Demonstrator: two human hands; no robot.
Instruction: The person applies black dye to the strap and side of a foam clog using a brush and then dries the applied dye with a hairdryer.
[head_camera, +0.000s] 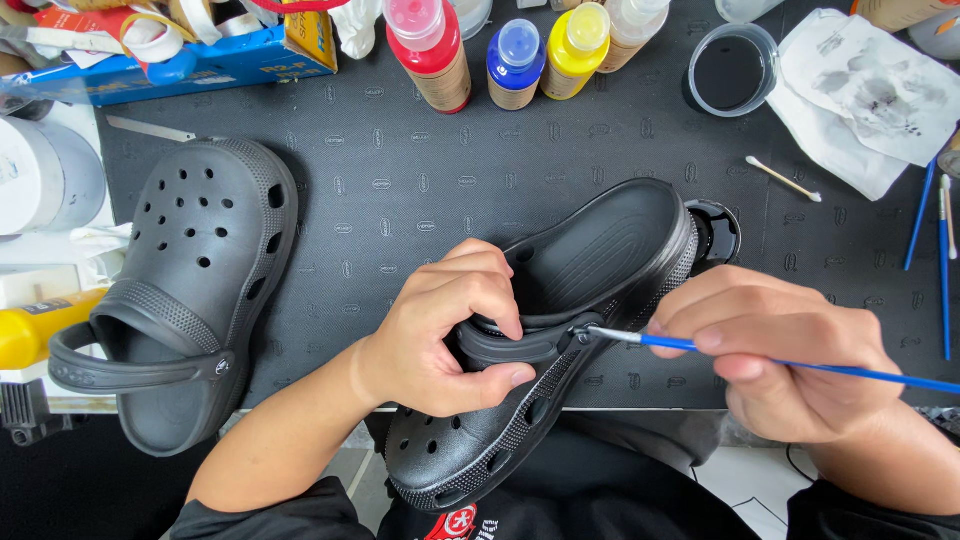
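There is one view only, from a camera on the person's head. It looks steeply down, almost straight, at the table (420, 190) from close above. The person's own forearms enter from the lower edge, and the far edge of the table with its bottles lies at the top.

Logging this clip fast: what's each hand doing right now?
Left hand: closed on the heel strap of the black clog, steadying it.
Right hand: closed in a pinch grip on a blue paintbrush, tip at the strap rivet.
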